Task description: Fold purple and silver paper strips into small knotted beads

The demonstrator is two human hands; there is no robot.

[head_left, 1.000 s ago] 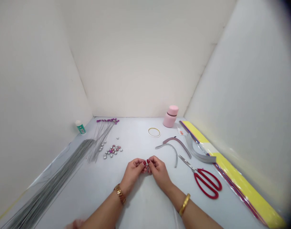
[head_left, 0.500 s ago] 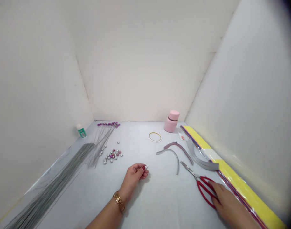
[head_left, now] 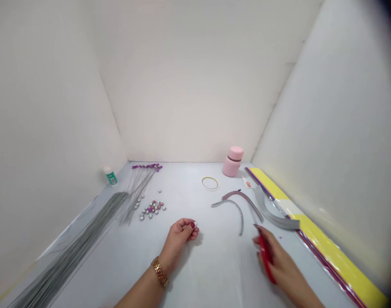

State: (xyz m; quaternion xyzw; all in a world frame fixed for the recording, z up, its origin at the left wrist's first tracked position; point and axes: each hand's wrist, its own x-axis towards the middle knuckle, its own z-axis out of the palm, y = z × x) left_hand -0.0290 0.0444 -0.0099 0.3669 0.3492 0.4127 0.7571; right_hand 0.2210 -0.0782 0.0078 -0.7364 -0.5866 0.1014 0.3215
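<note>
My left hand (head_left: 184, 232), with a gold watch band (head_left: 160, 272) at its wrist, pinches a small silver-white piece (head_left: 196, 225) between thumb and fingers. Most of that piece is hidden by the fingertips. On the right, my right hand (head_left: 277, 261) is closed round the red handles of a pair of scissors (head_left: 266, 256). The scissors are tilted and blurred, so their blades hardly show. Beyond the hands lie a curved silver strip (head_left: 236, 208) and a curved pinkish strip (head_left: 246, 201).
Several small silver, pink and purple stars (head_left: 153, 208) form a pile left of centre. Grey wire stems (head_left: 83, 239) and purple-tipped stems (head_left: 144, 179) lie at left, near a green-labelled bottle (head_left: 110, 176). A tape ring (head_left: 210, 184), pink flask (head_left: 233, 162), wide grey strips (head_left: 275, 218) and yellow packets (head_left: 330, 252) lie right.
My right hand has lifted the scissors from the table and turned them, moving a little left. My left hand keeps its pinch in nearly the same place.
</note>
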